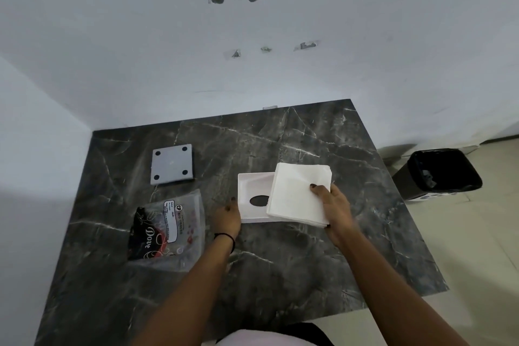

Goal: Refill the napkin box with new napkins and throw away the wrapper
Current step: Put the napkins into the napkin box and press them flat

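Note:
A white napkin box (248, 185) lies upside down and open on the dark marble table, its oval slot showing in the floor. My right hand (334, 209) grips a stack of white napkins (297, 194), tilted over the right half of the box. My left hand (227, 216) rests against the box's near left corner, steadying it. The empty clear wrapper (168, 233), printed in black and red, lies flat to the left of my left arm. The grey square base plate (172, 164) of the box, with round dark feet, lies farther back on the left.
The marble table (280, 261) stands in a corner between white walls at the back and left. A black bin (441, 174) with a black liner stands on the tiled floor beyond the table's right edge.

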